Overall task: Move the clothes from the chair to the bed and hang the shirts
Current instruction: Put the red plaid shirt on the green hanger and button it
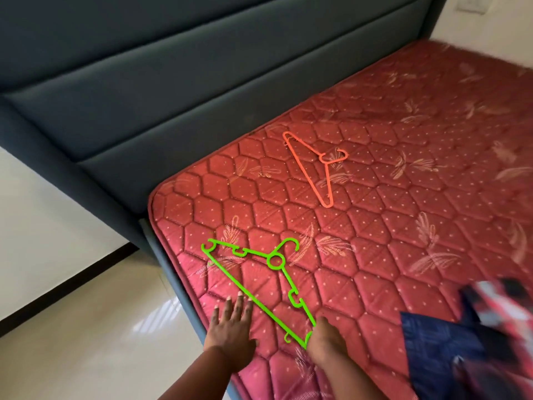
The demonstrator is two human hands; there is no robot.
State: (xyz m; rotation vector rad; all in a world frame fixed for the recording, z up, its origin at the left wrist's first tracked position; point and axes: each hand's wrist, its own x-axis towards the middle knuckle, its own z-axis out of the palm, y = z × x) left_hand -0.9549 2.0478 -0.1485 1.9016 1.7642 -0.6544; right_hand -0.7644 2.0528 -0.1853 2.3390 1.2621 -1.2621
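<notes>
A bright green plastic hanger (253,280) lies flat near the corner of the red quilted mattress (389,197). My left hand (230,330) hovers over the mattress edge with straight fingers, its fingertips close to the hanger's long bar. My right hand (324,340) is at the hanger's lower right end, and its fingers are hidden from view. An orange hanger (315,168) lies farther up the mattress. A pile of clothes (473,339), dark blue and red-patterned fabric, rests at the lower right and is blurred.
A dark grey padded headboard (173,90) runs along the far side of the mattress. The bed frame edge (173,278) borders a glossy pale floor (72,327) on the left. A white wall (490,24) is at the top right.
</notes>
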